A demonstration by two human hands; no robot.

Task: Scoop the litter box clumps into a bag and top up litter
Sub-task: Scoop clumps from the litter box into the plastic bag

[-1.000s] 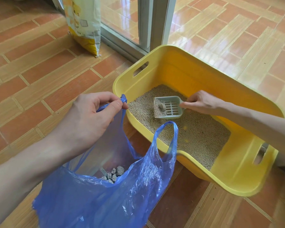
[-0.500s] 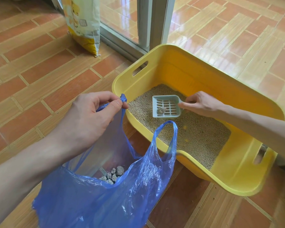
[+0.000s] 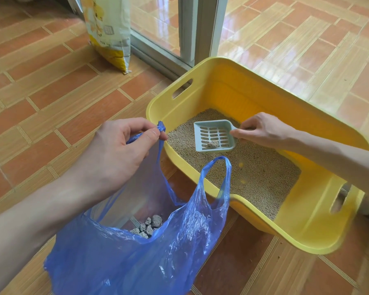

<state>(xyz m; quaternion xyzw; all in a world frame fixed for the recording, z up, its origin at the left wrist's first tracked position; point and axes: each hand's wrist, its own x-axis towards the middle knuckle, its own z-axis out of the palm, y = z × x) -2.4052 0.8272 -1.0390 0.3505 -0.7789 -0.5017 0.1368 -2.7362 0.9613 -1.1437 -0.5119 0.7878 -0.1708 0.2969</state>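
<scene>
Pinching 1 handle of the crinkled blue plastic bag [image 3: 136, 252] between thumb and fingers, our left hand [image 3: 115, 154] holds it open just beside the yellow plastic litter box [image 3: 311, 226]. Our right hand [image 3: 262, 129] grips the handle of the pale blue slotted plastic scoop [image 3: 213, 136], held above the beige granular litter [image 3: 262, 177] with 1 small grey clump [image 3: 212, 144] on it. Several grey clumps [image 3: 149, 226] lie in the bag's bottom. A white-and-yellow litter sack [image 3: 109, 30] stands well apart on the orange tiled floor [image 3: 41, 99].
</scene>
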